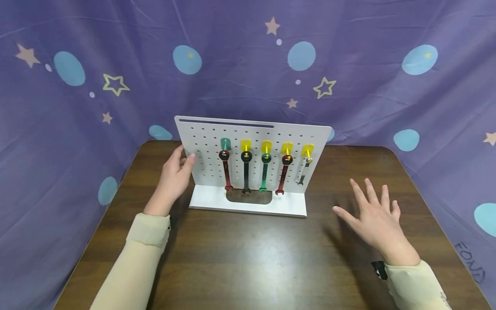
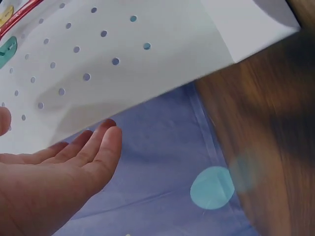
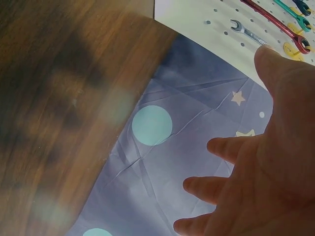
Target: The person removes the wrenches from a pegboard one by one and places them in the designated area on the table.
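A white pegboard [image 1: 205,172] stands upright toward the far side of a wood-grain table [image 1: 232,258], a little left of the middle. Its flat foot [image 1: 209,199] reaches toward the near side, giving the tall panel a base broad enough to stand on.

Five combination wrenches hang in a row across the panel. From left to right they are a red wrench [image 1: 226,172] on a green hook [image 1: 225,143], then a black wrench [image 1: 246,172], a green wrench [image 1: 265,172], a second red wrench [image 1: 283,174] and a smaller silver wrench [image 3: 251,34] on yellow hooks [image 1: 246,144]. Each hangs by its ring end, since the ring can slip over a hook, so the forked ends point down.

The left hand [image 1: 174,178] is at the panel's left edge, thumb on the front side and the other fingers extended near the edge. Thumb and fingers stand well apart, not clenched, perhaps to steady the board; whether they press on it, I cannot tell.

The right hand [image 1: 377,221] is spread wide over the table, right of the pegboard and apart from it, holding nothing. Beyond the table hangs a purple curtain [image 1: 248,56] with stars and blue ovals.
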### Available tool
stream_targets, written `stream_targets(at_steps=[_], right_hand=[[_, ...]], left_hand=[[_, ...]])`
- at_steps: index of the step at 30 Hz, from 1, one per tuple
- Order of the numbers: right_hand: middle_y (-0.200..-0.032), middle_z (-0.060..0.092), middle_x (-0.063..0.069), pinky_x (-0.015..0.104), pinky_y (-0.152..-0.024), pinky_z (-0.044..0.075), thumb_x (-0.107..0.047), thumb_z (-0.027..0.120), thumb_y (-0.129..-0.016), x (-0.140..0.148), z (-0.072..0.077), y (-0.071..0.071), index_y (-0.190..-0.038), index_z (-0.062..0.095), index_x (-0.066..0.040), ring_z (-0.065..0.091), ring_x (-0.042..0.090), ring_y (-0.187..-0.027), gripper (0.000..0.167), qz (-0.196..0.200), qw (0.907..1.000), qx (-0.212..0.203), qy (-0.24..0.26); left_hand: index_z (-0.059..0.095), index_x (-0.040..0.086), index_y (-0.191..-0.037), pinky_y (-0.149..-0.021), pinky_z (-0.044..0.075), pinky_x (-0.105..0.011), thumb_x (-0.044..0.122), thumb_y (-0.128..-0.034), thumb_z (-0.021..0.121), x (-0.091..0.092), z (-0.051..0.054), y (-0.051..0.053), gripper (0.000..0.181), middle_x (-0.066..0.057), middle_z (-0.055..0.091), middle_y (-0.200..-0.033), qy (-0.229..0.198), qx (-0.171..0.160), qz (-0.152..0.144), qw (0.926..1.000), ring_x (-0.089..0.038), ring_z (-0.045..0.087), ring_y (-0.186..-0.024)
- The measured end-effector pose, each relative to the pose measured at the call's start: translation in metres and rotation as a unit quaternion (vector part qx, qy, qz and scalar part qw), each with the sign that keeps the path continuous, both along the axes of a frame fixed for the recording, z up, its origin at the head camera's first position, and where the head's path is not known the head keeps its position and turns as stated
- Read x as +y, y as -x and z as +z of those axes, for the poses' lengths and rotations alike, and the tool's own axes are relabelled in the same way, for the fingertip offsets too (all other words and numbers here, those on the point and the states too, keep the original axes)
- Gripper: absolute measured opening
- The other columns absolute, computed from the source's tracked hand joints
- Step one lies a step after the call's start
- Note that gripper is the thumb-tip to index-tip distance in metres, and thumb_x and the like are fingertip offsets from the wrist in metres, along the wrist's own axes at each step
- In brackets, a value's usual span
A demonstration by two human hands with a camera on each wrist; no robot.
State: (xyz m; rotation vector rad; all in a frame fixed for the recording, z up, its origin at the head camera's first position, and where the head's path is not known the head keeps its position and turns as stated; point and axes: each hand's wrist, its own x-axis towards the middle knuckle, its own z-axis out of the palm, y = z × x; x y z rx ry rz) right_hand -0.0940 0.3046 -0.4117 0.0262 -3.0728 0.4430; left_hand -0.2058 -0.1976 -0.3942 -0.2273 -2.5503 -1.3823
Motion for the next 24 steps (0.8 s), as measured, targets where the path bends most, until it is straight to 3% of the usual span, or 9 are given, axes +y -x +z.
stream_targets(at_steps=[4, 10, 14, 18, 24], right_hand=[[-0.165, 0.006, 0.025, 0.084, -0.096, 0.0, -0.075, 0.049, -0.093, -0.001, 0.0, 0.001, -0.165, 0.011, -0.024, -0.01, 0.062, -0.141, 0.096, 0.002, 1.0, 0.001, -0.003], [-0.165, 0.005, 0.026, 0.084, -0.096, 0.001, -0.075, 0.049, -0.093, -0.002, -0.002, 0.001, -0.165, 0.011, -0.023, -0.009, 0.062, -0.141, 0.096, 0.002, 1.0, -0.009, 0.002], [-0.164, 0.007, 0.027, 0.084, -0.097, 0.003, -0.074, 0.049, -0.094, -0.003, -0.002, 0.0, -0.165, 0.013, -0.022, -0.007, 0.062, -0.142, 0.095, 0.005, 0.9999, -0.014, 0.008], [-0.163, 0.01, 0.028, 0.083, -0.097, 0.005, -0.073, 0.048, -0.095, -0.004, -0.002, -0.002, -0.164, 0.015, -0.021, -0.005, 0.063, -0.141, 0.093, 0.007, 0.9996, -0.024, 0.009], [-0.163, 0.011, 0.029, 0.083, -0.098, 0.006, -0.073, 0.047, -0.095, -0.004, -0.002, -0.003, -0.164, 0.015, -0.02, -0.004, 0.064, -0.141, 0.093, 0.007, 0.9992, -0.037, 0.01]], left_hand=[[0.039, -0.005, -0.149, -0.095, 0.046, -0.056, 0.03, -0.1099, 0.045, 0.001, 0.0, 0.004, 0.053, -0.03, 0.057, -0.13, -0.03, 0.001, 0.009, 0.9995, -0.041, 0.058, -0.118], [0.049, -0.008, -0.142, -0.103, 0.043, -0.052, 0.022, -0.1095, 0.047, 0.004, -0.001, 0.01, 0.044, -0.028, 0.057, -0.133, -0.069, 0.01, 0.028, 0.9971, -0.038, 0.055, -0.124], [0.056, -0.008, -0.134, -0.087, 0.05, -0.035, 0.013, -0.108, 0.05, 0.007, -0.004, 0.015, 0.034, -0.026, 0.064, -0.122, -0.095, 0.022, 0.053, 0.9938, -0.03, 0.06, -0.104], [0.062, -0.008, -0.128, -0.069, 0.045, -0.022, 0.007, -0.1064, 0.052, 0.009, -0.008, 0.018, 0.028, -0.023, 0.068, -0.112, -0.107, 0.035, 0.078, 0.9906, -0.022, 0.056, -0.086], [0.065, -0.007, -0.122, -0.055, 0.037, -0.019, 0.005, -0.1047, 0.055, 0.008, -0.012, 0.021, 0.023, -0.023, 0.068, -0.1, -0.131, 0.04, 0.093, 0.9862, -0.012, 0.047, -0.068]])
